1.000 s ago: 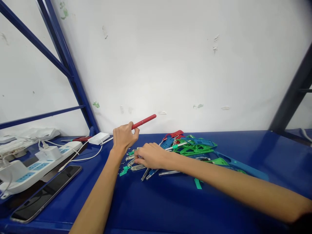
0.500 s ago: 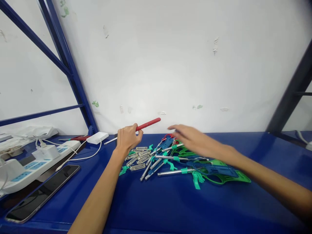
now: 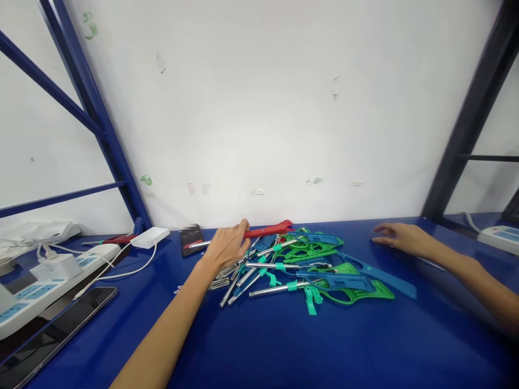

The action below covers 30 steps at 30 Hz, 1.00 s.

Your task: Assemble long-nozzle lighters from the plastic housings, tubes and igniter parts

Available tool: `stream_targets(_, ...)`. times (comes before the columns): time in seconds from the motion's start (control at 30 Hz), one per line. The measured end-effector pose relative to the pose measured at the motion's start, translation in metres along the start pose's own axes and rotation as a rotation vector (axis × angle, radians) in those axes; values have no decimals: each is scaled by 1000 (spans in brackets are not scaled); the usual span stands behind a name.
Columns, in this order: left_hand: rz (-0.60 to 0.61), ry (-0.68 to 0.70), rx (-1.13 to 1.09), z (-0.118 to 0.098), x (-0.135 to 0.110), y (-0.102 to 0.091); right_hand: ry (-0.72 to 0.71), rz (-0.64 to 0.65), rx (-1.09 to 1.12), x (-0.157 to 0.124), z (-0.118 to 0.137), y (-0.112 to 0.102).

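Note:
My left hand (image 3: 227,246) is closed round a red long-necked lighter (image 3: 265,231); its metal tube (image 3: 198,245) points left and its handle points right, over the back of the pile. My right hand (image 3: 401,237) is at the right of the pile, fingers apart and slightly curled, with nothing in them. Between my hands lie blue lighter handle parts (image 3: 348,281), green handle parts (image 3: 381,292), metal tubes (image 3: 267,290) and teal tabs (image 3: 311,300). Small clear parts (image 3: 219,283) are partly hidden behind my left forearm. A thin pale object (image 3: 432,263) shows under my right wrist.
A phone (image 3: 60,335), a white power strip (image 3: 91,258) with plugs and cables, and a white box (image 3: 150,236) are on the left. A black packet (image 3: 190,237) lies near the wall. Blue rack posts (image 3: 109,140) stand at the sides.
My right hand has moved right, away from the pile. My left hand has lowered the red lighter towards the pile. A loose blue handle piece now shows at the pile's right. The view has shifted slightly.

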<state>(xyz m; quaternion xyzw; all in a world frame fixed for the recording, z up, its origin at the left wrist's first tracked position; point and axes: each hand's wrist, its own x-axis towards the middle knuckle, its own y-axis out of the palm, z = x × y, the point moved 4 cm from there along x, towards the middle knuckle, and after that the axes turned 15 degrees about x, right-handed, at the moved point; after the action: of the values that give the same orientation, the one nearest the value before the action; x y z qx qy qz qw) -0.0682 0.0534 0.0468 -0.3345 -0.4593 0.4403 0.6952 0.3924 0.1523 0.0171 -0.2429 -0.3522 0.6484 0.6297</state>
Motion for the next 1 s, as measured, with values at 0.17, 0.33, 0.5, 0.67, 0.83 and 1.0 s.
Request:
stream_targets(0.17,3,88,-23,-18,-2,-7,-95,-21,196,-42,50,14)
stream_targets(0.33,-74,141,-49,-39,-9,-22,-140,185,463,-110,116,70)
stream_targets(0.5,-186,234,-83,-65,-18,-33,-156,222,672,-123,151,102)
stream_targets(0.67,-345,304,-134,-77,-24,-34,-109,189,764,-110,135,102)
stream_targets(0.83,-489,343,-160,-81,-29,-36,-99,141,757,-109,129,99)
stream_targets(1.0,-589,359,-163,-86,-32,-43,-186,158,795,-115,139,94)
